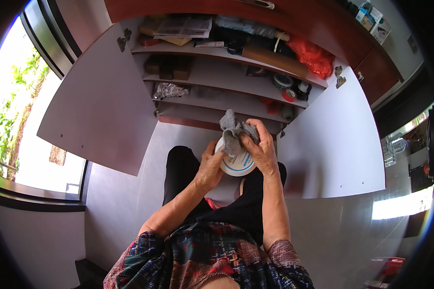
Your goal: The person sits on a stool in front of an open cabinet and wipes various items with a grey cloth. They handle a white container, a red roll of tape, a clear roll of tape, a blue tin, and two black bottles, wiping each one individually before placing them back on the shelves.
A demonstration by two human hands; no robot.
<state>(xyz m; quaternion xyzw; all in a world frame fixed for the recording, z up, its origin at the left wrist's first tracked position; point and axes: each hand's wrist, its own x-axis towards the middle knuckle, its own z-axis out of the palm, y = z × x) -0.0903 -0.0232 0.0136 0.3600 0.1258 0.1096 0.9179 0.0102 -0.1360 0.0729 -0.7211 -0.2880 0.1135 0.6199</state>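
A round white container with blue stripes (237, 164) is held over my lap, in front of an open cupboard. My left hand (210, 165) grips its left side. My right hand (260, 148) presses a crumpled grey cloth (233, 130) against the container's top and right side. The cloth bunches up above my right fingers and drapes over the container's face. Both forearms come up from the lower edge, past a patterned top and black trousers.
The cupboard's two grey doors (101, 106) (332, 139) stand wide open at either side. Its shelves (226, 72) hold papers, a long brown roll (275, 60), a red plastic bag (316, 58), tape rolls and small boxes. A bright window (9, 120) is at the left.
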